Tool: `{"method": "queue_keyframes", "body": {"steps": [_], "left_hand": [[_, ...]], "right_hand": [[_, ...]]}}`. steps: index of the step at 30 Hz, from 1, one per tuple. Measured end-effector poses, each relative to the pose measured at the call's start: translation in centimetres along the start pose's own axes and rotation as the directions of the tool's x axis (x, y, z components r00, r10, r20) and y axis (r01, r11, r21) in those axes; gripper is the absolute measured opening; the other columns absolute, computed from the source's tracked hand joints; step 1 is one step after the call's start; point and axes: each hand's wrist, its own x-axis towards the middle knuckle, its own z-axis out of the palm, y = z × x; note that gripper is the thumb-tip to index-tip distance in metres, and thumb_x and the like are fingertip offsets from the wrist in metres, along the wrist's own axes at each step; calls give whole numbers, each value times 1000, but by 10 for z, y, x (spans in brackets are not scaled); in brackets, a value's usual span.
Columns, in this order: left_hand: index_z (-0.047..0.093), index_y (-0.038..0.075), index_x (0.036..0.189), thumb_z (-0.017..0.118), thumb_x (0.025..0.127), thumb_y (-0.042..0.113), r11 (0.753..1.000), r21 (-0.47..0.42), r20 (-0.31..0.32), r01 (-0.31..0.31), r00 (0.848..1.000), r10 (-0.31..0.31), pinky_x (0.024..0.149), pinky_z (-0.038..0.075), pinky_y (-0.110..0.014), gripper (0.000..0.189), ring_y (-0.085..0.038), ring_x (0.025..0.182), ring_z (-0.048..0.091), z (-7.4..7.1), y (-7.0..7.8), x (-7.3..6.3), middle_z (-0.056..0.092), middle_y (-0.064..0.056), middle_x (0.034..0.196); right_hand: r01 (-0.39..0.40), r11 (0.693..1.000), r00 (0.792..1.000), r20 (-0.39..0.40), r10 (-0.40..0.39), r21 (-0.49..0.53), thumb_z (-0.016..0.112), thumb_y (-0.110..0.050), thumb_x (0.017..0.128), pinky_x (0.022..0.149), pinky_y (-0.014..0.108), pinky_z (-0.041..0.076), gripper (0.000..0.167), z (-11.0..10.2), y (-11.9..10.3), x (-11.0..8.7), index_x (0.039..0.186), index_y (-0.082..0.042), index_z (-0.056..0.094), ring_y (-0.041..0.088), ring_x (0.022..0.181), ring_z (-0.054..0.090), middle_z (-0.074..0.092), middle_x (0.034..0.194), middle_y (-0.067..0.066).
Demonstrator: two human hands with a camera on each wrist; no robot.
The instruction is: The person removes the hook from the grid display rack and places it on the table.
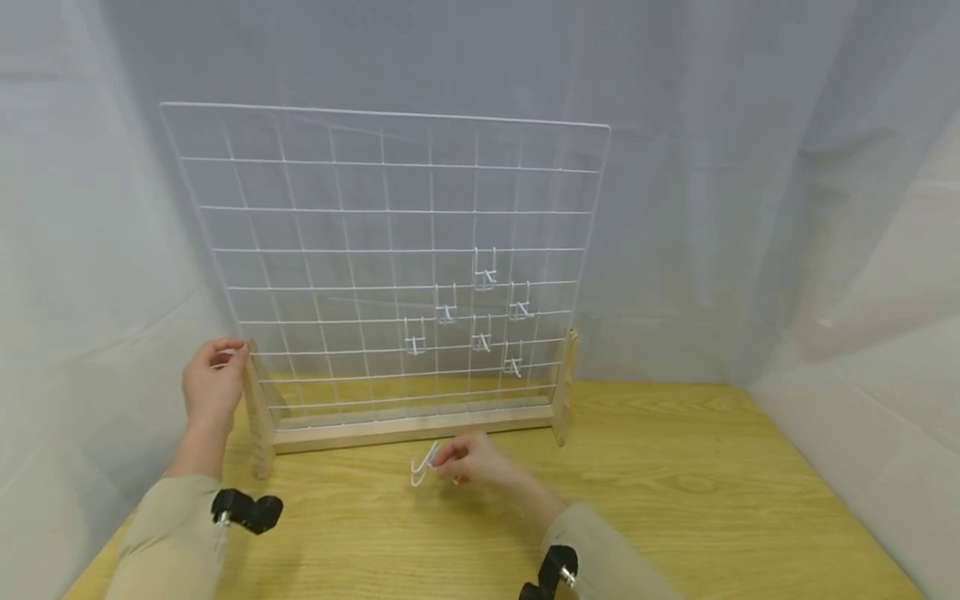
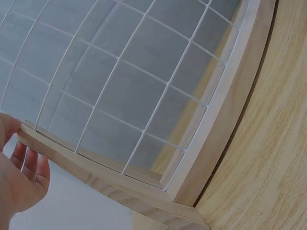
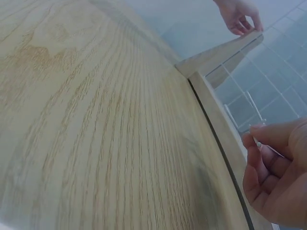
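A white wire grid panel stands upright in a pale wooden stand. My left hand pinches the top end of the stand's left post between thumb and fingers; the left wrist view shows this hand at the post's tip. In front of the base rail, low over the table, my right hand pinches a white wire hook between thumb and index finger. Two prongs of this hook stick out past the fingertips in the right wrist view.
Several white wire hooks hang on the right half of the grid in staggered rows. The wood-grain table extends to the right and front. White curtains enclose the back and sides.
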Motion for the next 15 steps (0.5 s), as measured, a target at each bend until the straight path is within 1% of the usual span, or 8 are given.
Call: {"method": "queue_keyframes", "body": {"steps": [4,11,15], "left_hand": [[57,25,92,53,93,24,1000,-4,-3,3,1000,-3,55,38,-16,5,-6,71,42,-1,0,-1,43,5,89],[57,26,90,53,93,22,1000,-12,-4,1,1000,-1,56,38,-16,6,-6,72,42,1,1,-2,43,6,88],[57,26,89,54,93,21,1000,-16,-16,-1,1000,1,55,38,-16,7,-6,71,42,0,1,-2,43,6,86]], "right_hand": [[-27,1000,1000,-16,27,-8,67,4,79,50,19,38,7,11,0,6,85,5,66,9,55,46,58,68,0],[-17,995,1000,-22,14,-98,68,2,78,53,20,42,5,22,4,11,82,-1,68,9,60,50,62,73,0],[-11,991,1000,-25,8,-134,69,3,77,52,19,42,6,27,9,15,80,-2,68,9,59,50,62,72,-1]]}}
